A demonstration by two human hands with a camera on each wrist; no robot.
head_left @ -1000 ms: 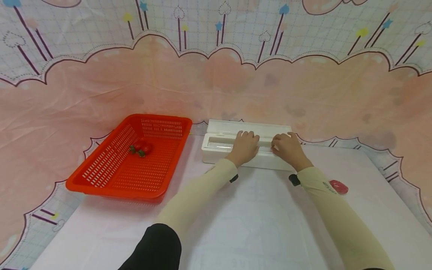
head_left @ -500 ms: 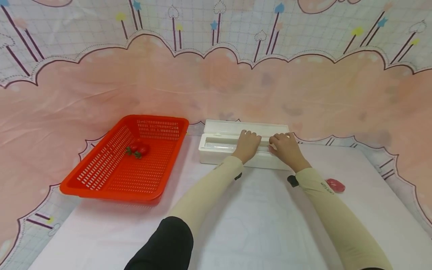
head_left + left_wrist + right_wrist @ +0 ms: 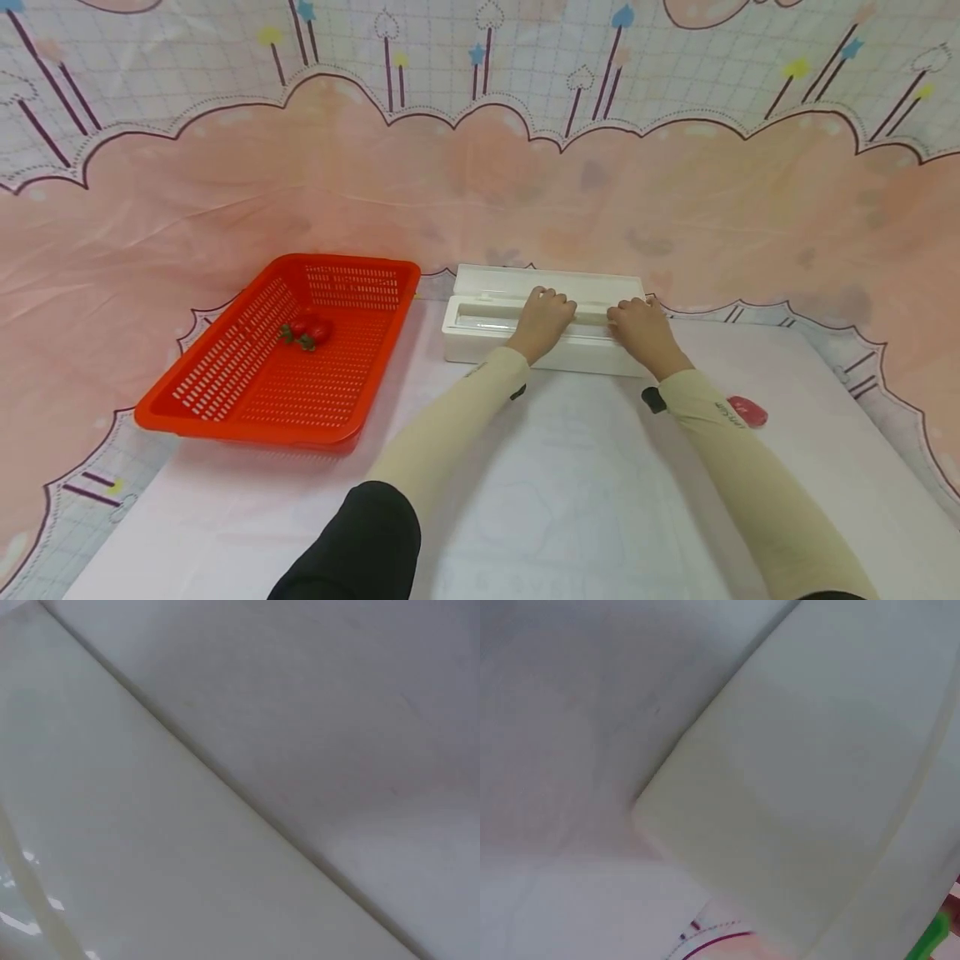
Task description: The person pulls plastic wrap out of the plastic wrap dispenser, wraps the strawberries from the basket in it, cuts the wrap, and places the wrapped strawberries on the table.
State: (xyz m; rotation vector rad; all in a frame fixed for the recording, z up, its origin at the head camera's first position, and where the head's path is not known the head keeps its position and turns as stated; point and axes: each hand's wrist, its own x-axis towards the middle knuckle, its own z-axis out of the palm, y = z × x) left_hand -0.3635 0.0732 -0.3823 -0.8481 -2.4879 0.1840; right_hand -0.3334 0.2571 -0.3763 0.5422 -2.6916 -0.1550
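Your left hand [image 3: 545, 320] and right hand [image 3: 640, 327] both rest curled on the white box [image 3: 487, 329]; its long axis runs sideways under them.

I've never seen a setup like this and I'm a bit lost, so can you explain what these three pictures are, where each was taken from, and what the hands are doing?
There is no machine here: a person wears three cameras. The wide picture comes from the head and looks down at a table under a pale cloth. Both hands, the left hand and the right hand, rest with curled fingers on a long white plastic box whose lid is open; what exactly they grip is hidden. Left of it stands a red slotted plastic basket with a few strawberries. A small red object lies by the right sleeve. The two blurry close-ups come from the wrists and show only the box's white wall.
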